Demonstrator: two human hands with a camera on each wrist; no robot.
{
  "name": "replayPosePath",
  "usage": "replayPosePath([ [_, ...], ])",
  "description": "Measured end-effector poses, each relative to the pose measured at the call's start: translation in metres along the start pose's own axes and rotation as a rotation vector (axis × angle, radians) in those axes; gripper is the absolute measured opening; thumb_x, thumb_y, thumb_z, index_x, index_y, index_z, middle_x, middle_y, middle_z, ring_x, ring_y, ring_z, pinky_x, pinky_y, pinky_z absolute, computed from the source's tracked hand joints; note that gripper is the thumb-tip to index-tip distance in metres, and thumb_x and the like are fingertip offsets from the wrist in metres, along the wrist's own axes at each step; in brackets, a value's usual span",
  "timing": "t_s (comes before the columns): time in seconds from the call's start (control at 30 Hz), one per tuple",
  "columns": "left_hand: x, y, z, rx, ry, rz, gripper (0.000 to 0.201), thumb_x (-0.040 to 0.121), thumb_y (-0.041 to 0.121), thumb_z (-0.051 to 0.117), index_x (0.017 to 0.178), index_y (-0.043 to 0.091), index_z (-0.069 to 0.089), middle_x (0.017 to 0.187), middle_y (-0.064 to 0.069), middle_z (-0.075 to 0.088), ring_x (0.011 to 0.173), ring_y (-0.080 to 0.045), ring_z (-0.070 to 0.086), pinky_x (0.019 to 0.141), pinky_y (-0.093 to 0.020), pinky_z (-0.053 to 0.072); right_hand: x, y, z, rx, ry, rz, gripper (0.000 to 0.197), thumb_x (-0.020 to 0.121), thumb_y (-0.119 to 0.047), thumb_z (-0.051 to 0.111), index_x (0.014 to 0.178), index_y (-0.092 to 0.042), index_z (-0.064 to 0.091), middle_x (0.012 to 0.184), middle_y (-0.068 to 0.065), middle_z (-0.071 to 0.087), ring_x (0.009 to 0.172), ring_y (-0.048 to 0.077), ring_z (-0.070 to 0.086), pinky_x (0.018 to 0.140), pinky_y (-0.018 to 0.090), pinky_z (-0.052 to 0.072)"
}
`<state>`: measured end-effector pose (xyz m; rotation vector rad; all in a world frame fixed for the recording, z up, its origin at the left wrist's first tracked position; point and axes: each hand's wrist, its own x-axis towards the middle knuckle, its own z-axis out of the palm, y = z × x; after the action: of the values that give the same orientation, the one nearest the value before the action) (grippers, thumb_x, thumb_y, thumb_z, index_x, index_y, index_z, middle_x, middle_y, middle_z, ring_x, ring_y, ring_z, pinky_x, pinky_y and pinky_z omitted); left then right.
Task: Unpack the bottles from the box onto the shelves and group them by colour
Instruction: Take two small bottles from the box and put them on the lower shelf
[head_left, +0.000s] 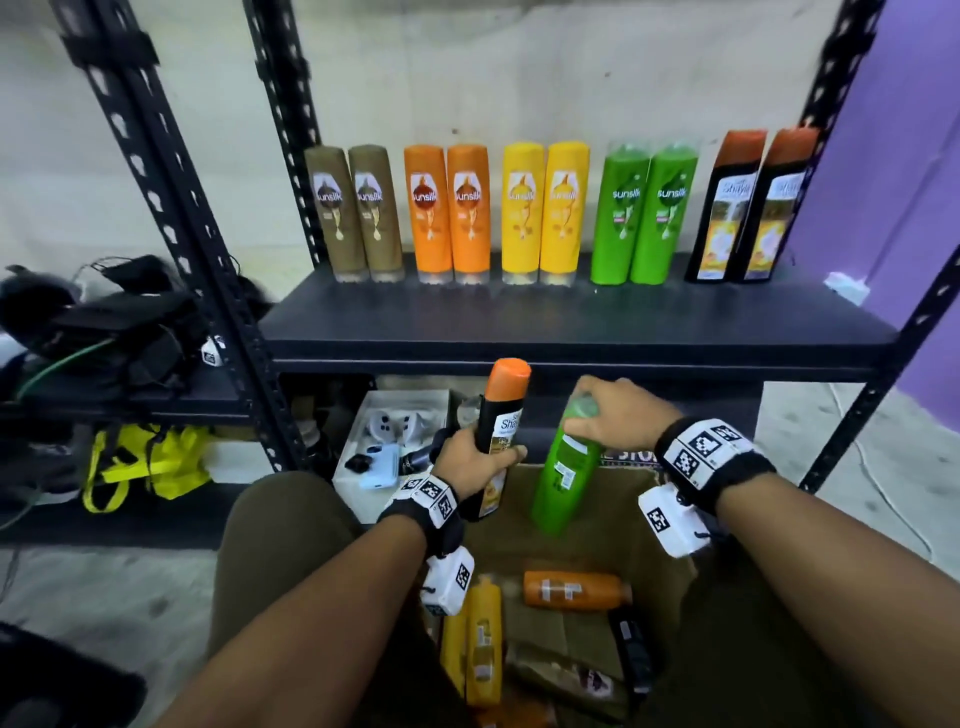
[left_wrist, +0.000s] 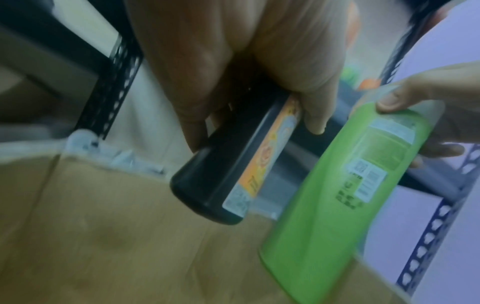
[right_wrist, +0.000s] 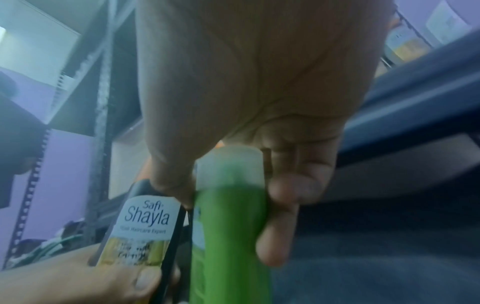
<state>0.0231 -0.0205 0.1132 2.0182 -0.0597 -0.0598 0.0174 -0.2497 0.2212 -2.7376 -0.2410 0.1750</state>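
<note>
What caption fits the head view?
Left hand lifts black bottle, right hand green bottle, from the box.

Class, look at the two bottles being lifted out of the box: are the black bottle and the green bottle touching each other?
Apart. The left wrist view shows background between the black bottle and the green bottle.
</note>
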Motion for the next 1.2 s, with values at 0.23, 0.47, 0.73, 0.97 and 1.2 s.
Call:
replayPosePath([
  [0.23,-0.023,0.038,-0.032,-0.098,0.122,0.096,0.037,0.081,0.034,0.084,0.109,0.017,0.067,0.104,-0.001,0.076,0.093,-0.014,0.072,0.086,-0.037,0.058,-0.028,-0.046,-0.025,-0.005,0.241,-0.028,0.044,0.077,-0.068,0.059,0.103,-0.033,0.050,0.093,0.001,0.054,0.084,0.027,0.060,0.075,0.039,0.053],
  [0.47,-0.028,0.069,-0.068,-0.101,0.344,0.228,0.024,0.081,0.033,0.083,0.094,0.032,0.062,0.083,0.020,0.073,0.080,0.006,0.068,0.070,-0.020,0.051,-0.030,-0.091,-0.052,0.020,0.564,-0.110,0.052,0.085,-0.072,0.052,0.113,-0.029,0.052,0.099,0.011,0.066,0.093,0.038,0.066,0.071,0.040,0.052],
  [0.73,-0.009,0.102,-0.131,-0.100,0.609,0.276,0.022,0.078,0.043,0.081,0.091,0.035,0.064,0.081,0.028,0.070,0.078,0.010,0.065,0.069,-0.020,0.050,-0.012,-0.142,-0.083,0.193,0.859,-0.251,0.051,0.087,-0.069,0.057,0.113,-0.026,0.055,0.103,0.008,0.072,0.090,0.035,0.068,0.063,0.034,0.044],
  [0.97,0.024,0.106,-0.182,-0.098,0.718,0.283,0.031,0.073,0.055,0.080,0.094,0.041,0.062,0.085,0.030,0.070,0.083,0.013,0.065,0.072,-0.021,0.050,0.026,-0.178,-0.100,0.222,0.862,-0.317,0.055,0.086,-0.070,0.057,0.113,-0.023,0.055,0.109,0.005,0.072,0.095,0.032,0.067,0.068,0.036,0.050],
  [1.2,0.063,0.092,-0.216,-0.089,0.756,0.244,0.044,0.077,0.050,0.082,0.113,0.030,0.064,0.103,0.013,0.074,0.096,-0.008,0.070,0.090,-0.039,0.057,0.068,-0.202,-0.103,0.210,0.792,-0.360,0.055,0.088,-0.070,0.058,0.115,-0.021,0.055,0.112,0.005,0.070,0.095,0.031,0.065,0.065,0.034,0.046],
])
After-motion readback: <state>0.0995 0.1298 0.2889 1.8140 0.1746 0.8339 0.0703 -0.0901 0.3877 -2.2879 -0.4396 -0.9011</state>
